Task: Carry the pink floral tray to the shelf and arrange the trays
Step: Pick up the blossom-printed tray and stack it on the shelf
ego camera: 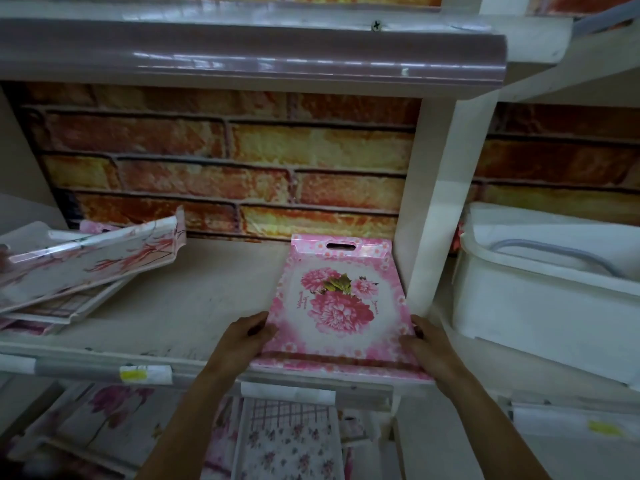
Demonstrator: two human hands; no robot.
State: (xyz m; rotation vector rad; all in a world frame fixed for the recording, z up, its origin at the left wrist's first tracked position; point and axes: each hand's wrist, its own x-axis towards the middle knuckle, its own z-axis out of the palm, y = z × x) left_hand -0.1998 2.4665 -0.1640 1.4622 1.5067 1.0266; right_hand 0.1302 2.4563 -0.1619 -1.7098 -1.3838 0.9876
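The pink floral tray (337, 303) lies flat on the white shelf (194, 306), against the right upright, its cut-out handle toward the brick-pattern back wall. Big pink flowers fill its middle. My left hand (247, 336) grips its near left edge and my right hand (427, 344) grips its near right corner. The tray's front edge sticks out slightly over the shelf lip. A tilted pile of other trays (93, 261), white with pink branch prints, sits at the shelf's left end.
A white upright post (440, 188) borders the tray on the right. Beyond it stands a white plastic bin (540, 299). Another shelf (242, 53) hangs overhead. Below, several more floral trays (287, 441) are stacked on a lower shelf.
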